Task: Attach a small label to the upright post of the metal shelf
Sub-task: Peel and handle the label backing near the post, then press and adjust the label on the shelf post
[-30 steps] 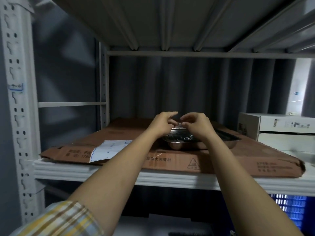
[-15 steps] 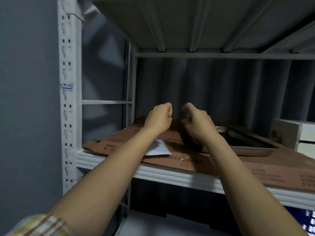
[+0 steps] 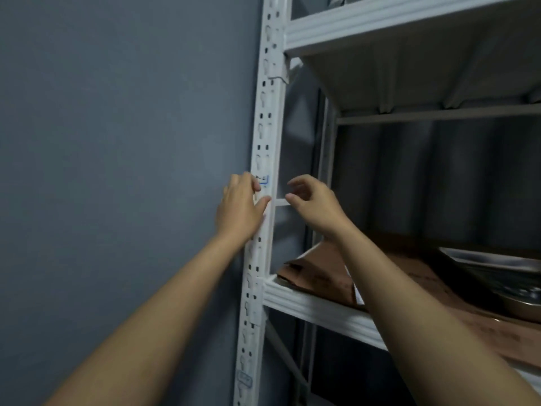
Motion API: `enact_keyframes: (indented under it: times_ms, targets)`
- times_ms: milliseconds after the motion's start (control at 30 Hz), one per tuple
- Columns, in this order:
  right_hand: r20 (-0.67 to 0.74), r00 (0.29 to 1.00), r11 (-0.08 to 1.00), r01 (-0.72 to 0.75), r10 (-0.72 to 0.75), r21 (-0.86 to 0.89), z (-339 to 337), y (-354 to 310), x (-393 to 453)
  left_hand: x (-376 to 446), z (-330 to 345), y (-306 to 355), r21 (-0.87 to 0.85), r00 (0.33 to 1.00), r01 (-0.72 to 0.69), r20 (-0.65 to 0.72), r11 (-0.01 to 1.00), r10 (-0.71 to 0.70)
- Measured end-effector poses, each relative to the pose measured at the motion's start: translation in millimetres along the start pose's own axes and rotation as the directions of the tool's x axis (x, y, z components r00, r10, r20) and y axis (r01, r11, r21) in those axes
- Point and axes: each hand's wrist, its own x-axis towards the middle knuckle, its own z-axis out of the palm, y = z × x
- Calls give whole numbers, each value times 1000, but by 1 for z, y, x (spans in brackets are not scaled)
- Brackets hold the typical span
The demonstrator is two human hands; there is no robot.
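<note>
The white perforated upright post [image 3: 265,127] of the metal shelf runs down the middle of the view. A small white label with a blue edge [image 3: 262,179] sits on the post at hand height. My left hand [image 3: 240,206] rests against the post just left of and below that label, fingertips at the label's edge and thumb stretched across the post. My right hand [image 3: 314,205] hovers just right of the post with loosely curled, parted fingers, and I see nothing in them.
A grey wall [image 3: 117,171] fills the left. The lower shelf [image 3: 316,306] carries flattened brown cardboard [image 3: 322,268] and a metal tray [image 3: 503,273]. An upper shelf [image 3: 380,22] hangs overhead. Another small label [image 3: 244,378] sits low on the post. A thin crossbar [image 3: 281,202] lies behind my hands.
The view swung left from the tray to the post. Both hands left the tray and rose to the post; they no longer pinch together, and the left now touches the post.
</note>
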Motion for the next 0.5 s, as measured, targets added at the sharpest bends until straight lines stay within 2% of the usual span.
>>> enact_keyframes:
  times_ms: [100, 267, 367, 500]
  targets:
    - [-33, 999, 999, -9, 11, 51, 23, -12, 16, 14, -11, -20, -56, 997, 72, -17, 996, -73]
    - [-51, 998, 984, -20, 29, 176, 46, -16, 32, 28, -5, -41, -103, 999, -23, 31, 994, 26]
    - [-49, 999, 977, -9, 20, 215, 50, -8, 35, 36, 2, -46, -187, 998, -64, -40, 980, 58]
    - [-91, 995, 961, -6, 32, 276, 57, 0, 36, 42, 12, -47, -164, 984, -129, -141, 978, 106]
